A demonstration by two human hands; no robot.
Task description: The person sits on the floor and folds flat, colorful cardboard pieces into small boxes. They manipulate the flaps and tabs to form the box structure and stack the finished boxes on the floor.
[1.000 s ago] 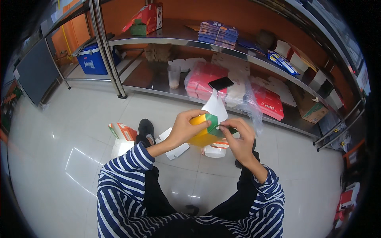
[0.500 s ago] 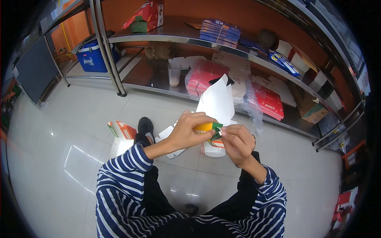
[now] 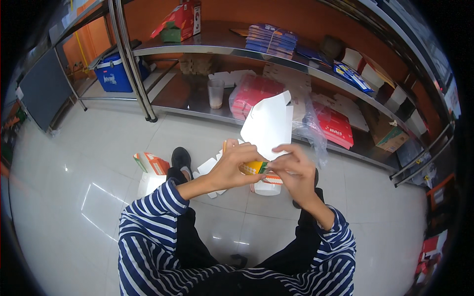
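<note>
Between both hands is a partly folded paperboard carton with a yellow and green printed part [image 3: 252, 167]. My left hand [image 3: 236, 165] is closed around this part from the left. At its green right edge, the thumb and fingers of my right hand [image 3: 296, 172] pinch the carton; they are slightly blurred. A large white panel [image 3: 268, 123] rises just beyond my hands and seems to belong to the same carton, though the join is hidden. Under my hands shows an orange-and-white carton [image 3: 267, 188], partly covered by them.
White carton pieces [image 3: 205, 168] lie by my left shoe [image 3: 181, 158]. Another orange-and-white carton [image 3: 157, 165] stands left of it. Ahead, a steel shelf [image 3: 197, 48] carries a tied blue stack [image 3: 271, 39], a plastic cup [image 3: 216, 93] and red flat cartons [image 3: 333, 127]. A blue cooler [image 3: 114, 75] stands far left.
The yellow and green part has turned and sits further inside my left hand. My right hand has moved slightly left, its fingers raised. The white panel has shifted slightly left.
</note>
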